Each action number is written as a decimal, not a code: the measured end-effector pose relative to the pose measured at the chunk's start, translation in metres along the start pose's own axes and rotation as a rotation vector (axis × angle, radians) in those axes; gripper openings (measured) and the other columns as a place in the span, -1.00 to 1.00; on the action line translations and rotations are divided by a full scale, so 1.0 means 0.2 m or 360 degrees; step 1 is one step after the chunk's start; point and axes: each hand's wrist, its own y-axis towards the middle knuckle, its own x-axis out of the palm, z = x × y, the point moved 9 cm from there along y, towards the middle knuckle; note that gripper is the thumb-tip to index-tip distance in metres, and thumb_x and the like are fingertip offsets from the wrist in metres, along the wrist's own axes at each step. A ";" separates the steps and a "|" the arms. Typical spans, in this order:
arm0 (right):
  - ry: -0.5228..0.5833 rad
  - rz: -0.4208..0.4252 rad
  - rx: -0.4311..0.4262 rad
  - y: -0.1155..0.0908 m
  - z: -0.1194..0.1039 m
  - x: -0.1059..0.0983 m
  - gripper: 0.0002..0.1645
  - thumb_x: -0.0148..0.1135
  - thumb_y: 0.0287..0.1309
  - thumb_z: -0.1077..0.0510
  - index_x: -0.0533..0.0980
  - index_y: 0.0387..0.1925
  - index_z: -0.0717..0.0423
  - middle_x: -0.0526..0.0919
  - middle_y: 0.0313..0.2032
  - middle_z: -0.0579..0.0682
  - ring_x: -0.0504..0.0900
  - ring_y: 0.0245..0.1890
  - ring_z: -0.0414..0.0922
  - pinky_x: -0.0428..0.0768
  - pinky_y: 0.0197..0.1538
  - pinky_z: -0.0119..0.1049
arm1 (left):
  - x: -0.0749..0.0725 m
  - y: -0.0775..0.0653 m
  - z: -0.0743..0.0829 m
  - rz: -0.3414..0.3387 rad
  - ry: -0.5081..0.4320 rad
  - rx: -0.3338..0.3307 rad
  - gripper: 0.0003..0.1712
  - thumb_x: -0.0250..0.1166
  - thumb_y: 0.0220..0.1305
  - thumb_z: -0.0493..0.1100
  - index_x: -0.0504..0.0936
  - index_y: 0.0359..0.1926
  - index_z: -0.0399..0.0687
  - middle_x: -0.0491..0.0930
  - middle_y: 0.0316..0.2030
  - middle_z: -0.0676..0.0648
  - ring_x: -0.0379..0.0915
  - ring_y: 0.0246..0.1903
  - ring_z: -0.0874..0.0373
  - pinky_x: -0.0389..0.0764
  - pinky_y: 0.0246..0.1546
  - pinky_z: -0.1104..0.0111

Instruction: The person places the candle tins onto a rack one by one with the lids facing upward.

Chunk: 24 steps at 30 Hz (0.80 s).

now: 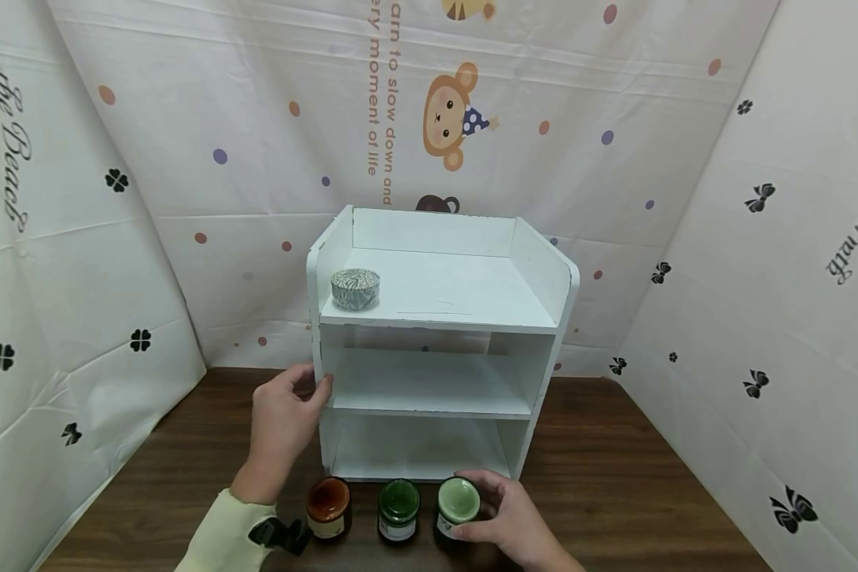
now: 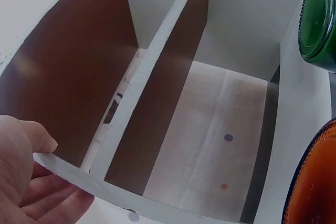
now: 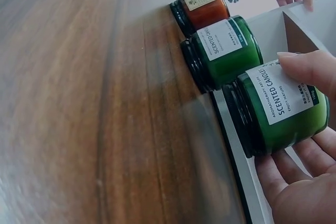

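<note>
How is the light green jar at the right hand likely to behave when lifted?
The light green jar looks like smooth glass, so it may slip, or chip if knocked. Its label says scented candle, so it is probably wax-filled and heavy for its size. With its flat dark lid underneath, it should resist tipping.

The place looks like a sheet-lined tabletop booth: a monkey-printed backdrop hangs behind the white three-tier shelf unit, patterned side sheets flank it, and a dark wood-grain tabletop lies beneath; the wider room is hidden.
</note>
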 end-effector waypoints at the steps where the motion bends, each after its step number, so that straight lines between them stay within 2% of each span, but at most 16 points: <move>1: 0.0000 -0.0002 -0.0001 0.00 0.00 0.00 -0.17 0.58 -0.03 0.31 0.43 0.28 0.41 0.59 0.18 0.34 0.70 0.03 -0.23 0.63 0.11 -0.46 | 0.00 0.00 0.00 0.0000 0.0000 0.0000 -0.76 0.42 0.28 -0.19 0.77 -0.10 -0.25 0.80 -0.20 -0.26 0.79 -0.25 -0.12 0.77 -0.24 0.01; 6: -0.0004 -0.0012 -0.0004 0.00 -0.02 0.00 -0.17 0.57 -0.02 0.31 0.42 0.29 0.42 0.58 0.20 0.35 0.70 0.03 -0.22 0.62 0.11 -0.45 | 0.00 0.00 0.00 0.0001 0.0003 0.0002 -0.76 0.42 0.28 -0.19 0.77 -0.10 -0.25 0.80 -0.20 -0.27 0.79 -0.25 -0.12 0.77 -0.24 0.01; 14: -0.0029 -0.0011 0.0025 0.01 -0.02 -0.01 -0.17 0.58 -0.02 0.28 0.43 0.29 0.36 0.61 0.20 0.25 0.70 0.05 -0.20 0.63 0.13 -0.43 | 0.00 0.00 0.00 -0.0004 0.0014 -0.0003 -0.76 0.42 0.29 -0.19 0.77 -0.10 -0.25 0.80 -0.20 -0.27 0.79 -0.26 -0.12 0.78 -0.25 0.01; 24: -0.0020 0.0002 0.0043 0.00 -0.06 -0.01 -0.17 0.59 -0.03 0.28 0.44 0.29 0.33 0.60 0.21 0.25 0.70 0.06 -0.17 0.63 0.13 -0.42 | 0.00 0.00 0.01 0.0013 0.0012 0.0015 -0.78 0.43 0.27 -0.21 0.78 -0.12 -0.26 0.80 -0.22 -0.26 0.79 -0.27 -0.11 0.78 -0.27 0.03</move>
